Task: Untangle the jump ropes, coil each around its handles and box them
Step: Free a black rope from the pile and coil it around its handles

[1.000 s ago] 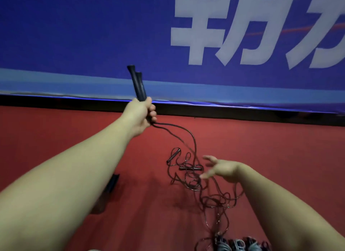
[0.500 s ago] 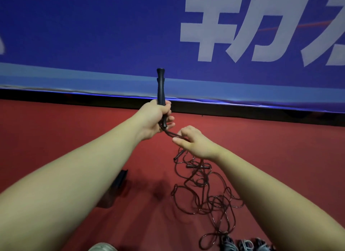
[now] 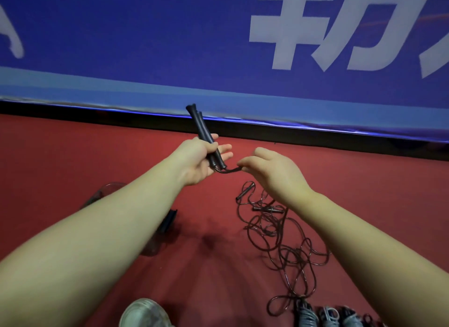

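Coiling seems to begin: the left hand (image 3: 199,161) grips both black handles (image 3: 202,129) together, and the right hand (image 3: 274,173) pinches the rope (image 3: 230,170) just beside their lower ends. The tangle (image 3: 279,239) lies on the floor (image 3: 73,156), near right. Next, the rope probably must wind around the handles.

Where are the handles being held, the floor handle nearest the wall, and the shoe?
held handles (image 3: 202,129), head view, upper shaft.
floor handle (image 3: 245,192), head view, mid-shaft.
shoe (image 3: 143,313), head view, toe.
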`<state>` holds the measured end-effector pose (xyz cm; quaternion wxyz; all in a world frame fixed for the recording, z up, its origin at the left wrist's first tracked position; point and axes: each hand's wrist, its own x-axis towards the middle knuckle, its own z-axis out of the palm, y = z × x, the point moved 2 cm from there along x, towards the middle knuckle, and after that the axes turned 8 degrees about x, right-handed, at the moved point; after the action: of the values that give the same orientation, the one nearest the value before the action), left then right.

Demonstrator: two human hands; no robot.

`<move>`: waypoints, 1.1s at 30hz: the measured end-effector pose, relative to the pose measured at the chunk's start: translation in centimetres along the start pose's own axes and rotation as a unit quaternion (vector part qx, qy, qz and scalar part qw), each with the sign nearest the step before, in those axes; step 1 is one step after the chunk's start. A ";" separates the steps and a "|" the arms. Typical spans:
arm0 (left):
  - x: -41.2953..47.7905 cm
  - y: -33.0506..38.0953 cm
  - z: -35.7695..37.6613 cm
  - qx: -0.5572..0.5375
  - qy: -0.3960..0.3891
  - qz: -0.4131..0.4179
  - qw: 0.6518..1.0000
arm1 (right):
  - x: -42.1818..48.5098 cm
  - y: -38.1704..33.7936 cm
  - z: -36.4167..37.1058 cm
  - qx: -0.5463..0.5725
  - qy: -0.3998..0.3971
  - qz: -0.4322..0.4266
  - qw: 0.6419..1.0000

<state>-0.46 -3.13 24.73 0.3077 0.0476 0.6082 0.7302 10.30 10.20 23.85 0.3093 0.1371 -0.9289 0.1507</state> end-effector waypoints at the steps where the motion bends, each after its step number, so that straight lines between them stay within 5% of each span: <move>1: 0.1 -0.4 0.1 -0.005 0.001 -0.013 1.000 | 0.0 -0.3 -0.1 -0.014 0.011 -0.019 1.000; 6: 0.1 -1.7 0.4 -0.050 0.002 -0.037 0.998 | -0.3 -0.5 -0.1 -0.033 -0.012 -0.059 0.998; 10: 0.2 -0.5 -0.4 0.077 -0.005 0.095 0.993 | -0.9 0.4 1.1 0.149 -0.188 0.141 0.961; 15: -0.8 -1.4 0.4 0.297 -0.065 0.128 0.944 | 2.7 1.7 -1.9 0.283 0.068 0.273 0.917; 19: -1.3 -2.5 1.3 0.296 -0.132 0.101 0.941 | 4.6 0.6 -2.5 0.318 -0.043 0.217 0.922; 24: -1.8 -3.1 1.2 0.290 -0.182 0.051 0.938 | 4.8 0.4 -2.3 0.309 -0.058 0.191 0.930; 33: -2.2 -2.9 0.7 0.385 -0.141 0.141 0.901 | 4.7 0.1 -2.5 0.221 -0.103 0.167 0.955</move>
<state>2.81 -3.44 22.93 0.2418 0.3500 0.7792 0.4603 7.97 10.47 28.62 0.1448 0.0601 -0.9086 0.3871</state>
